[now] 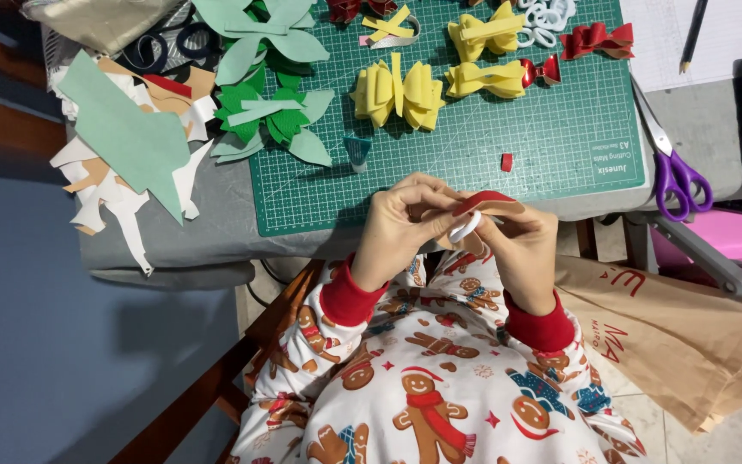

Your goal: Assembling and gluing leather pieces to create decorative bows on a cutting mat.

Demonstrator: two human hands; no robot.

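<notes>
**Both hands pinch a red cut-out at the mat's near edge**

I see a red cut-out piece held just below the green cutting mat, above the lap. My left hand closes its fingers on its left side, where a white strip curls out; my right hand pinches the right side. On the mat lie yellow bows, green bows and a small red scrap. Purple-handled scissors rest to the right, paper offcuts to the left.
</notes>
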